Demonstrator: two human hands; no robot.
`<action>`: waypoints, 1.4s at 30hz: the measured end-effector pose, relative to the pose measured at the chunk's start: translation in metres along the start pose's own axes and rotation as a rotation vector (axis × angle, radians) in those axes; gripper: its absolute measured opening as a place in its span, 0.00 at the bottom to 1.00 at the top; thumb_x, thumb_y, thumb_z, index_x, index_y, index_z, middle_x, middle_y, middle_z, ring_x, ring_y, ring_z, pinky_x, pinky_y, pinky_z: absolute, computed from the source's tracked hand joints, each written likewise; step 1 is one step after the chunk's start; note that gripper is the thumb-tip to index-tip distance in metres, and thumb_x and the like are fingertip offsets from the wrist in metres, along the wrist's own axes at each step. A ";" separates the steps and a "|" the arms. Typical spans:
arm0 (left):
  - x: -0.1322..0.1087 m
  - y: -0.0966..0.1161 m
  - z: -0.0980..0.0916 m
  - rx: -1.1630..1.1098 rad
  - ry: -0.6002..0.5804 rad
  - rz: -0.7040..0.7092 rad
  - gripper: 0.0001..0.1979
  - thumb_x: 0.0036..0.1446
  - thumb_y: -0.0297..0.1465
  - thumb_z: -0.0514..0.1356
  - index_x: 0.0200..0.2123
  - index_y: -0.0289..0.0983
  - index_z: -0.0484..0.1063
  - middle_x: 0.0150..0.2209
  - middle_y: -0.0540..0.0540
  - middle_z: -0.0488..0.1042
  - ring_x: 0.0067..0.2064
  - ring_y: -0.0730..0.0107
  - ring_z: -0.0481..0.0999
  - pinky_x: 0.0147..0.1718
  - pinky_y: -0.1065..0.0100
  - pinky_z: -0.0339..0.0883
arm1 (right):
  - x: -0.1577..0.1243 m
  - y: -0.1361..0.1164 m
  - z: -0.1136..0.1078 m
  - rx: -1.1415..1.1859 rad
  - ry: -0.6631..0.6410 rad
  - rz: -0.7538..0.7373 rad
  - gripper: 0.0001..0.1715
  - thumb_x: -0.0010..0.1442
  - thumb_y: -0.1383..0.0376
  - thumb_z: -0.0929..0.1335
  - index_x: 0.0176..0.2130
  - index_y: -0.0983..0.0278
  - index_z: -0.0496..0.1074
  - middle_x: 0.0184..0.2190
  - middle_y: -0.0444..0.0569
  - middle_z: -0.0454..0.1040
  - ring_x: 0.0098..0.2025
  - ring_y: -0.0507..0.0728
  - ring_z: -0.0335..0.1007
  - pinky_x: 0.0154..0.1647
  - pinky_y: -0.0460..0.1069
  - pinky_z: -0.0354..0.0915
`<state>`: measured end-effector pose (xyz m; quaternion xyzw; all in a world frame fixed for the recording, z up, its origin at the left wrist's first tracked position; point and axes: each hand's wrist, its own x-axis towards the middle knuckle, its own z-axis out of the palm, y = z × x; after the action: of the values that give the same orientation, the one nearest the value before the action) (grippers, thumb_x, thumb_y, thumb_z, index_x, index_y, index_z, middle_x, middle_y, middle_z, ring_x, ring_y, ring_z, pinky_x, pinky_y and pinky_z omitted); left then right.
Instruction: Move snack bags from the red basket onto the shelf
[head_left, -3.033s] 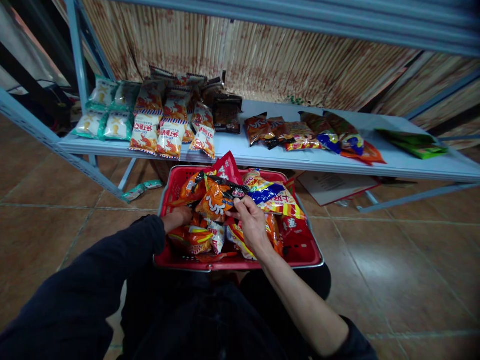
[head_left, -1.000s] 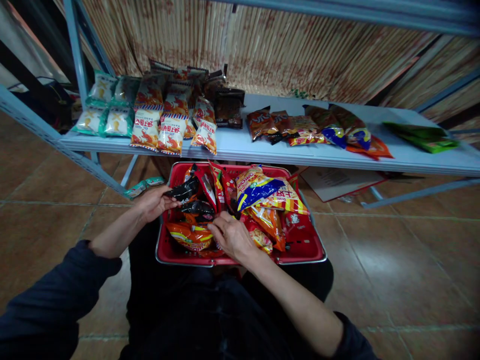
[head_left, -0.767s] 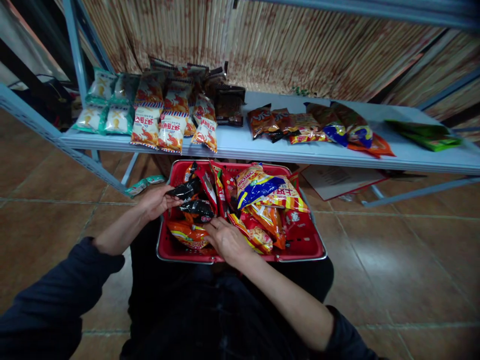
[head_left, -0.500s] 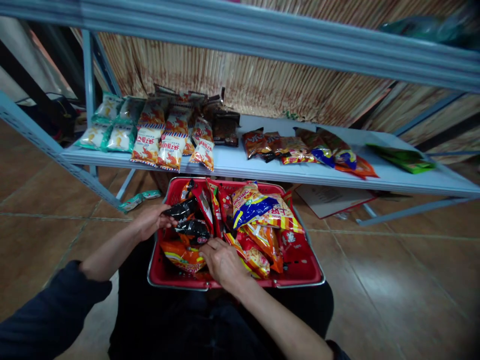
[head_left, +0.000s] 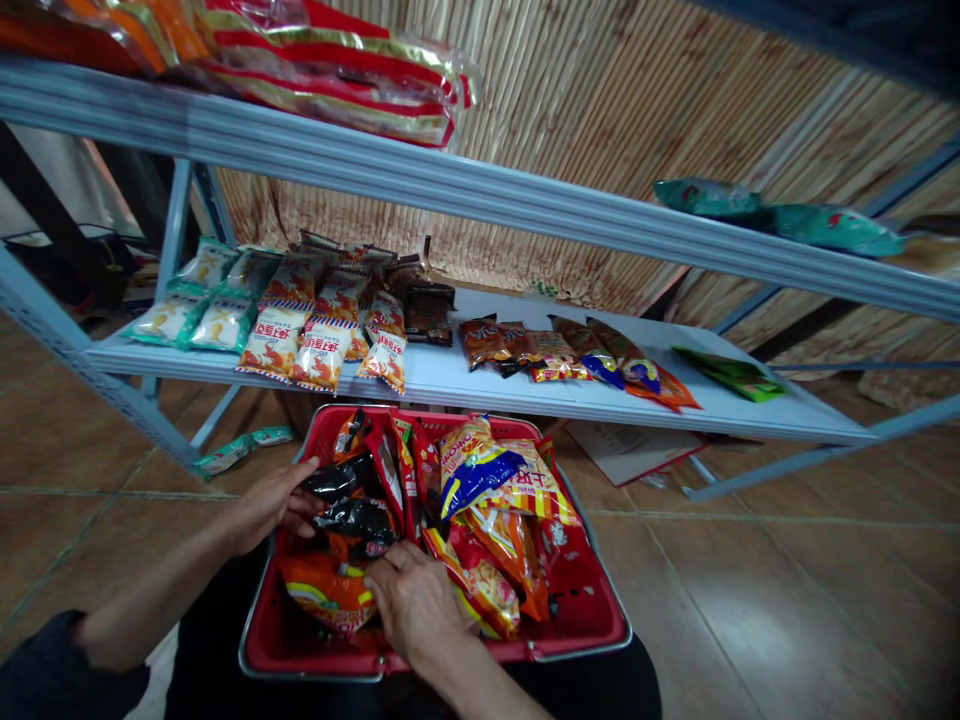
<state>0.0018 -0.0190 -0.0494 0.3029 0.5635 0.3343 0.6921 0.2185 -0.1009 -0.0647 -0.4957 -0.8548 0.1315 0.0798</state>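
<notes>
上 can be read on the red-and-yellow striped bag [head_left: 537, 492]; other lettering is too blurred

Shiny black packets [head_left: 363, 522] lie beside an orange-and-yellow packet [head_left: 321, 596] inside the red basket [head_left: 592, 620]

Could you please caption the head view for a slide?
Left hand and right hand at snack bags in a red basket near a stocked shelf.

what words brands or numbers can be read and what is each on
"上": cream plastic bag with red-and-yellow striped edge, in the red plastic basket
"葱", probably: glossy red plastic bag
"上": white-and-orange plastic bags on the blue-grey metal shelf
Too small or blurred: all else, including lettering on the black-and-orange plastic bags and orange-and-yellow plastic bag
</notes>
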 end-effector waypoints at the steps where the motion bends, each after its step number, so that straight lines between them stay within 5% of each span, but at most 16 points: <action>1: -0.001 0.000 0.001 0.016 -0.014 -0.009 0.18 0.47 0.44 0.63 0.32 0.33 0.71 0.26 0.42 0.75 0.26 0.63 0.75 0.18 0.68 0.70 | 0.001 0.000 0.000 0.001 -0.007 0.003 0.11 0.60 0.68 0.61 0.35 0.60 0.72 0.33 0.45 0.75 0.38 0.54 0.69 0.36 0.46 0.62; 13: -0.005 0.000 0.012 -0.081 0.135 0.052 0.06 0.51 0.30 0.62 0.28 0.33 0.68 0.21 0.47 0.72 0.22 0.71 0.74 0.21 0.70 0.72 | -0.014 0.002 -0.001 -0.010 -0.019 -0.110 0.09 0.60 0.66 0.62 0.33 0.61 0.71 0.33 0.44 0.74 0.37 0.54 0.69 0.37 0.46 0.64; 20: 0.000 -0.003 0.006 -0.217 0.188 0.032 0.04 0.55 0.26 0.58 0.29 0.32 0.66 0.19 0.48 0.72 0.21 0.73 0.74 0.23 0.71 0.73 | -0.019 0.004 0.000 0.016 -0.083 -0.055 0.10 0.62 0.65 0.61 0.35 0.61 0.71 0.33 0.46 0.73 0.36 0.54 0.71 0.36 0.47 0.64; 24: -0.003 -0.002 0.005 -0.174 0.162 0.018 0.03 0.57 0.26 0.56 0.30 0.32 0.65 0.19 0.47 0.72 0.21 0.72 0.74 0.21 0.72 0.72 | -0.018 0.002 -0.005 0.189 0.091 0.038 0.11 0.62 0.61 0.61 0.35 0.62 0.70 0.31 0.46 0.72 0.32 0.52 0.70 0.33 0.45 0.64; 28: -0.008 -0.005 0.008 -0.073 0.052 0.035 0.03 0.57 0.26 0.55 0.31 0.32 0.66 0.21 0.47 0.72 0.23 0.70 0.76 0.20 0.72 0.71 | -0.005 0.005 -0.018 0.267 0.384 0.182 0.18 0.60 0.60 0.64 0.49 0.64 0.64 0.39 0.53 0.69 0.36 0.55 0.69 0.36 0.49 0.67; 30: -0.011 -0.003 0.009 -0.016 0.014 0.052 0.04 0.57 0.28 0.56 0.31 0.33 0.65 0.21 0.48 0.72 0.23 0.68 0.76 0.19 0.71 0.71 | 0.004 0.008 -0.023 0.240 0.345 0.185 0.19 0.59 0.62 0.64 0.50 0.63 0.65 0.42 0.54 0.69 0.36 0.55 0.70 0.36 0.49 0.67; 33: -0.016 0.009 0.007 0.056 -0.003 0.140 0.08 0.55 0.32 0.58 0.31 0.34 0.64 0.20 0.49 0.71 0.24 0.64 0.77 0.18 0.71 0.70 | 0.015 0.016 -0.027 0.267 0.287 0.177 0.08 0.58 0.66 0.64 0.39 0.62 0.71 0.36 0.50 0.72 0.34 0.55 0.70 0.36 0.48 0.66; 39: -0.019 0.040 -0.004 -0.085 0.096 0.264 0.11 0.57 0.33 0.56 0.25 0.34 0.63 0.16 0.51 0.67 0.19 0.67 0.75 0.15 0.75 0.66 | 0.016 0.041 -0.039 0.899 0.520 0.502 0.13 0.56 0.55 0.65 0.34 0.63 0.67 0.19 0.39 0.68 0.19 0.50 0.65 0.21 0.45 0.64; 42: -0.014 0.035 -0.003 -0.116 0.097 0.220 0.10 0.57 0.31 0.56 0.25 0.34 0.62 0.16 0.50 0.67 0.20 0.68 0.75 0.17 0.74 0.68 | 0.015 0.051 -0.046 1.213 0.635 0.573 0.16 0.53 0.53 0.67 0.35 0.62 0.65 0.22 0.38 0.69 0.19 0.49 0.67 0.20 0.44 0.66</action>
<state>-0.0069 -0.0097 -0.0142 0.3060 0.5394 0.4542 0.6396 0.2656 -0.0568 -0.0360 -0.5822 -0.4050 0.4464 0.5457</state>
